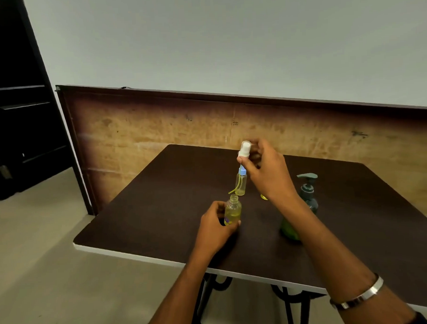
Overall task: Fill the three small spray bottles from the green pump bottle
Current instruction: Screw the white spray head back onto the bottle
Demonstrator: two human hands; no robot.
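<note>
Spray bottles are being recapped: the left hand (214,225) grips an open, filled small bottle (232,210) upright on the counter (161,213), while the right hand's (266,169) fingers pinch a white spray head (244,149) above a second, blue-capped bottle (241,182). Next, I judge, the dip tube must be threaded into the open neck and screwed down; the green pump bottle (307,194) stands just right.

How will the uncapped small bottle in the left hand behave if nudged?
The open spray bottle looks tall and narrow, so likely tippy. It is part full of yellow liquid with no cap, so a tip would probably spill. The left hand steadies it.

Head-worn view, angled down, close.
</note>
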